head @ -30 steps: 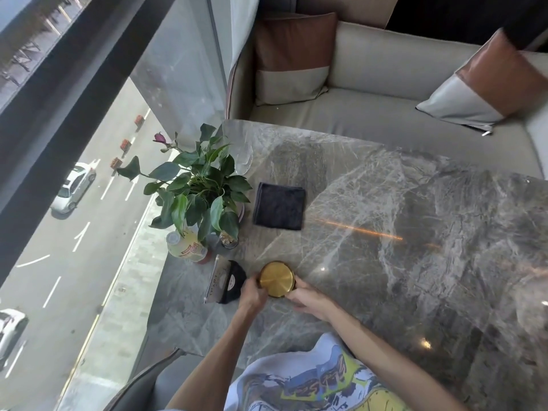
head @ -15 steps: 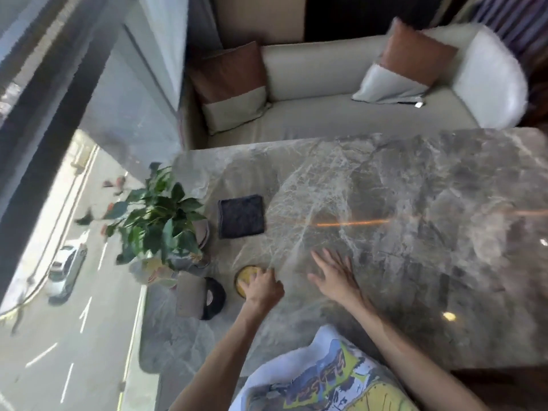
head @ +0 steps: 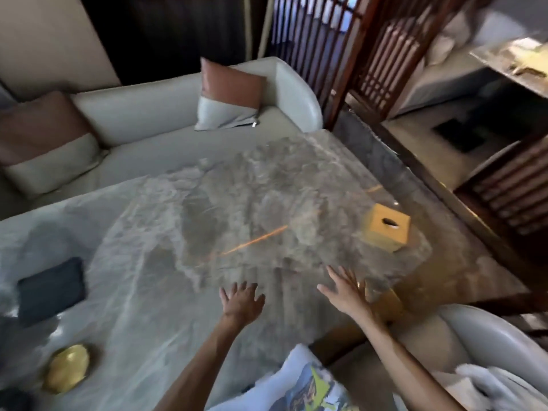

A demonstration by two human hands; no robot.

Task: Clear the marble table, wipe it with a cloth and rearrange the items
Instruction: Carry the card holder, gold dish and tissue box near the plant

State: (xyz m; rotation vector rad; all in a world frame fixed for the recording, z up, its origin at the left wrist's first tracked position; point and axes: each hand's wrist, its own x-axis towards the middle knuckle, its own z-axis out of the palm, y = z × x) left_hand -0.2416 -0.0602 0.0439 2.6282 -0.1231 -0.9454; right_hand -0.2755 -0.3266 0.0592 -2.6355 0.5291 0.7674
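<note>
Spreading empty fingers at lower centre, the left hand (head: pixel 241 301) and right hand (head: pixel 347 292) are reaching over the marble table (head: pixel 237 203), where the dark cloth (head: pixel 52 287) at left, gold disc (head: pixel 66 367) and tissue box (head: pixel 387 226) at right are sitting uncleared, wiping seemingly unstarted.

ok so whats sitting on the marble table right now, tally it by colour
dark: 1, cloth
gold: 1, disc
yellow: 1, box
total: 3
A black blur at the near left corner is too cut off to count.
</note>
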